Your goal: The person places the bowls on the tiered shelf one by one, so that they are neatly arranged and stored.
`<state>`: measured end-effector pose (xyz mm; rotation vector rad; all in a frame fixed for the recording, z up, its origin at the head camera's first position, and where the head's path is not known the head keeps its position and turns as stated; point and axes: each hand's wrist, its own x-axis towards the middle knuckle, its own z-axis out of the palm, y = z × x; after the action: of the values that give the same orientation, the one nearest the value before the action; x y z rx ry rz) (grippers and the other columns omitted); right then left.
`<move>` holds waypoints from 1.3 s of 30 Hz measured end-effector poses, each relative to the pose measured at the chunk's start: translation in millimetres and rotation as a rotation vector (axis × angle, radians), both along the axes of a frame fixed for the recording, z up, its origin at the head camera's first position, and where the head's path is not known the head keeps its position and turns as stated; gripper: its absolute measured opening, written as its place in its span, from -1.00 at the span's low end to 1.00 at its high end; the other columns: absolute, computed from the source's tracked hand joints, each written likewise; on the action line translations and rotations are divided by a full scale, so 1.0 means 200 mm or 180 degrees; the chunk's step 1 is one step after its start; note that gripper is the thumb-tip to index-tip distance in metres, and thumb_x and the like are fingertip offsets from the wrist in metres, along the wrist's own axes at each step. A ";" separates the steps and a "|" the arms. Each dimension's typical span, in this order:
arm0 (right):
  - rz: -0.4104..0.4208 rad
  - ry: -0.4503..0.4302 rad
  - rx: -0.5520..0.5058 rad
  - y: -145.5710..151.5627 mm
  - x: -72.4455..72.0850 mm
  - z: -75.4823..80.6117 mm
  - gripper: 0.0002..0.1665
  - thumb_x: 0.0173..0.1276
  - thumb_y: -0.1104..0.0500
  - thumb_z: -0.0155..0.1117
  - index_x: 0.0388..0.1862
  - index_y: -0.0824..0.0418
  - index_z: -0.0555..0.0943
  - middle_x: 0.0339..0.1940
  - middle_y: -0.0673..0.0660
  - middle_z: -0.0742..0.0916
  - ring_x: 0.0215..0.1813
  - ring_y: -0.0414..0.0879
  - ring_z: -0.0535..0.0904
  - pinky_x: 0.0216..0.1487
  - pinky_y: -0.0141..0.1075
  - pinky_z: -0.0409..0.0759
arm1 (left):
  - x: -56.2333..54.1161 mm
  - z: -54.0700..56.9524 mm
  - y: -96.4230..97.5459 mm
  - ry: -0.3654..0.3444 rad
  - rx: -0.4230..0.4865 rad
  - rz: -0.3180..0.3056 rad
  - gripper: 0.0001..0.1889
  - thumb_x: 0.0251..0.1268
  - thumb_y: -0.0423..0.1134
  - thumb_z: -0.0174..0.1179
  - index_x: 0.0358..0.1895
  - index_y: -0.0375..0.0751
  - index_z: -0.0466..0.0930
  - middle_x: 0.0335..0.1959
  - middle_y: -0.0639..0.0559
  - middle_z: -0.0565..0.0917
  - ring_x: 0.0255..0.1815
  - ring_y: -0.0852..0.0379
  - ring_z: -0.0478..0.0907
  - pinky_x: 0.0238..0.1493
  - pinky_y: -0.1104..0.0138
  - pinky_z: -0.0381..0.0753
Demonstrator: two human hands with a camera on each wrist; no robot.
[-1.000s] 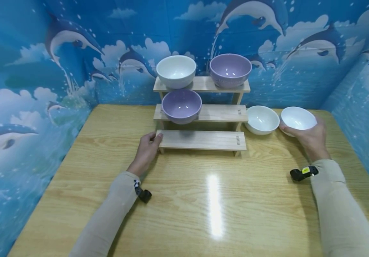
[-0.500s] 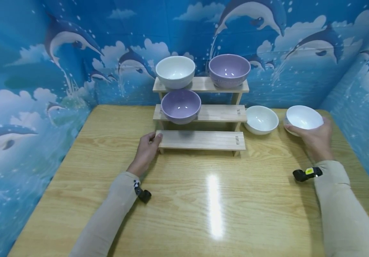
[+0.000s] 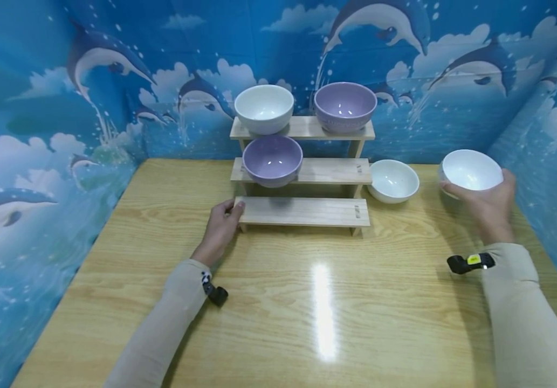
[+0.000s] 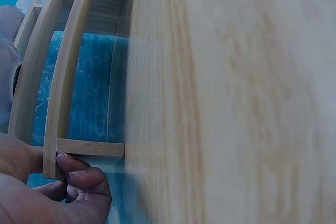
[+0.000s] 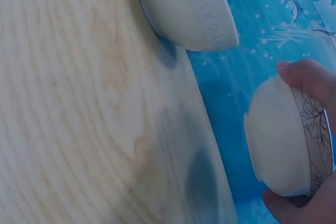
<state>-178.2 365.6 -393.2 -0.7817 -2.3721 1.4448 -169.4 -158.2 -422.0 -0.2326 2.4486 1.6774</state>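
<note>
My right hand (image 3: 490, 207) grips a white bowl (image 3: 471, 171) at the far right, thumb and fingers on opposite sides of it. In the right wrist view this bowl (image 5: 278, 137) shows a patterned band below its rim and hangs above the table. A second white bowl (image 3: 393, 182), with raised lettering, stands on the table beside the wooden stepped rack (image 3: 302, 211). At the rack's lower left end, my left hand (image 3: 221, 225) pinches the end of the lowest step; the left wrist view shows its thumb and fingers at the board's corner (image 4: 51, 163).
On the rack's top step sit a white bowl (image 3: 264, 110) and a purple bowl (image 3: 345, 108). Another purple bowl (image 3: 272, 161) stands on the left of the middle step. A blue dolphin-print cloth (image 3: 259, 48) stands behind and at the sides of the wooden table (image 3: 268, 302).
My right hand has carried the white bowl to the right and upward, away from the second white bowl. My left hand has stayed on the rack.
</note>
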 end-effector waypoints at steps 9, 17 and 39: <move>-0.0011 0.0241 0.0061 -0.02 0.02 0.05 0.39 0.11 -0.13 0.60 0.66 -0.16 -0.18 0.65 0.03 0.02 0.60 -0.01 0.04 0.52 -0.06 0.20 | -0.01 0.00 0.00 0.0031 -0.0002 0.0045 -0.40 0.63 0.03 -0.04 0.50 -0.32 0.28 0.07 -0.17 0.48 -0.14 0.05 0.49 -0.09 0.23 0.56; 0.0026 0.0396 0.0093 -0.09 0.06 0.11 0.37 0.12 -0.06 0.61 0.65 -0.21 -0.17 0.64 -0.03 0.03 0.59 -0.07 0.03 0.51 -0.08 0.23 | 0.00 0.00 0.00 0.0035 0.0016 0.0020 -0.38 0.62 0.05 -0.04 0.51 -0.31 0.26 0.08 -0.18 0.47 -0.12 0.03 0.49 -0.07 0.22 0.55; 0.0366 0.0627 0.0323 -0.30 0.18 0.27 0.36 0.05 -0.03 0.67 0.63 -0.22 -0.05 0.61 -0.05 0.14 0.54 -0.05 0.15 0.44 -0.02 0.34 | -0.01 -0.01 0.00 0.0091 0.0066 0.0036 -0.42 0.62 0.02 -0.03 0.45 -0.34 0.34 0.02 -0.17 0.49 -0.19 0.06 0.49 -0.16 0.25 0.55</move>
<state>-142.2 305.8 -339.4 -0.4623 -2.3500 1.3624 -170.9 -157.8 -424.4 -0.2219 2.4536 1.7217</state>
